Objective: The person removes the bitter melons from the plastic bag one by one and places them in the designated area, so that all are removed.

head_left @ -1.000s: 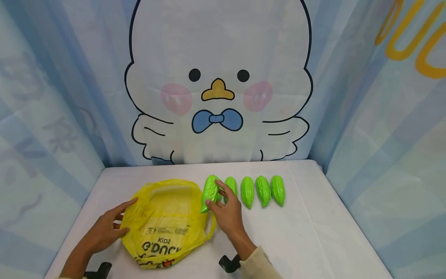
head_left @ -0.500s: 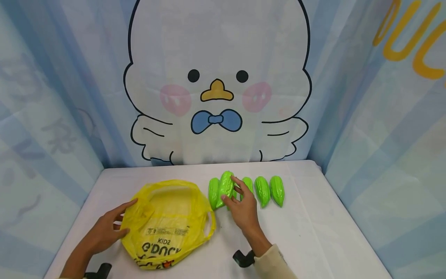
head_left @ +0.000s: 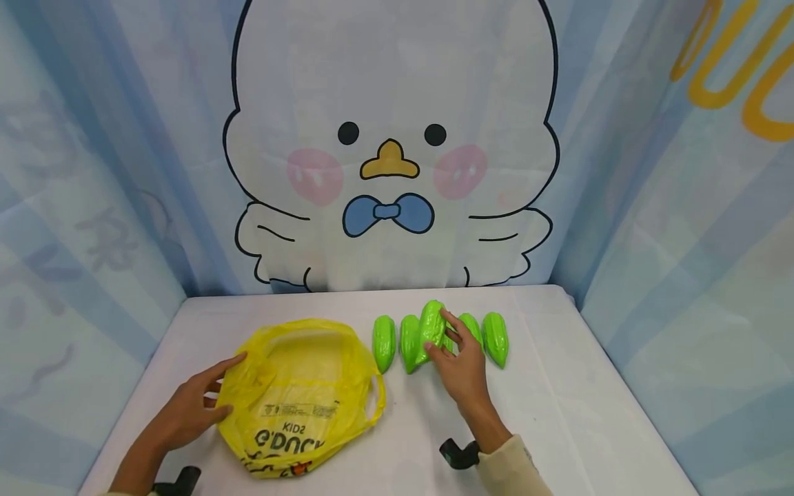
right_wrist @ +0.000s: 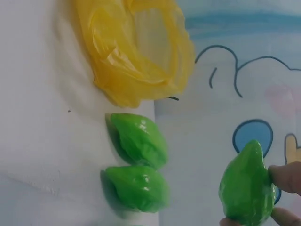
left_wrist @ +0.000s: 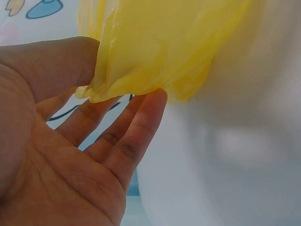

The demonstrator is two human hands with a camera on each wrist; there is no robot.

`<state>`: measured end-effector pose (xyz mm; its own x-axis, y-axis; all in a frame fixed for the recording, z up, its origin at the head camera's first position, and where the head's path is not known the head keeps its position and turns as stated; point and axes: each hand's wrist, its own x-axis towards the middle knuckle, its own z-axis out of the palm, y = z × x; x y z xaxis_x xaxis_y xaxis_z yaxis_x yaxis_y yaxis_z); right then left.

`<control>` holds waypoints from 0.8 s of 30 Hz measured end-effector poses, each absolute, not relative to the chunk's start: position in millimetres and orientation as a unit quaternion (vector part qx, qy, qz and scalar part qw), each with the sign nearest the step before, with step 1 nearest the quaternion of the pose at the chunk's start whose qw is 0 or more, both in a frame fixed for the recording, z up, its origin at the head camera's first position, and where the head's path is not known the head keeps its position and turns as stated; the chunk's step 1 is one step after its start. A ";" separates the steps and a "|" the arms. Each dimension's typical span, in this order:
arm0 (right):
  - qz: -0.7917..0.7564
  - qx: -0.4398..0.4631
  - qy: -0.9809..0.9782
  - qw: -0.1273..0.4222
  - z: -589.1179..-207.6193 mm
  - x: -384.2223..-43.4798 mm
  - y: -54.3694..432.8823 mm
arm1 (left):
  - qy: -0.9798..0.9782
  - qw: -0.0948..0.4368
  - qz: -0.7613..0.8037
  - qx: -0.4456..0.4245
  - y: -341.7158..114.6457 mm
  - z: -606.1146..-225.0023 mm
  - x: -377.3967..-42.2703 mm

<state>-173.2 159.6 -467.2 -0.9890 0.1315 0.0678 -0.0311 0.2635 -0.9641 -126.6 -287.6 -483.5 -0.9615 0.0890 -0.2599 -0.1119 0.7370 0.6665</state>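
In the head view, my right hand (head_left: 464, 372) holds a shiny green toy bitter melon (head_left: 431, 329) between thumb and fingers, raised over the table. A row of similar green bitter melons (head_left: 384, 343) lies behind and beside it, one mostly hidden by the hand. The right wrist view has the held melon at lower right, its pointed end up. My left hand (head_left: 189, 412) grips the left edge of a yellow plastic bag (head_left: 298, 386), which lies with its opening toward the back. From the left wrist, thumb and fingertips are seen on either side of the thin plastic (left_wrist: 141, 61).
The table (head_left: 577, 413) has a white cover. A cartoon duck curtain (head_left: 391, 83) hangs right behind it, and blue-striped curtains (head_left: 74, 207) stand along the sides. A handle loop of the bag (head_left: 376, 399) sticks out near the leftmost melon.
My right hand has carried the melon rightward along the row, from over the leftmost one to about the third. The left hand and the bag have stayed put.
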 end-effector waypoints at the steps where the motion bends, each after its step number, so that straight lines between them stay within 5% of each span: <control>1: 0.605 -0.034 -0.793 0.066 -467.5 -173.6 162.5 | 0.922 0.138 0.363 -0.007 -287.5 -483.7 -126.7; 24: 0.579 -0.067 -0.809 0.075 -458.8 -183.0 222.4 | 0.917 0.134 0.376 0.001 -291.0 -487.5 -124.5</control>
<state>-183.0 222.4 -458.8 -0.9798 0.1949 0.0443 0.0212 0.3218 -0.9466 -124.5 -291.0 -487.5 -0.9640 0.1032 -0.2451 -0.0986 0.7173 0.6898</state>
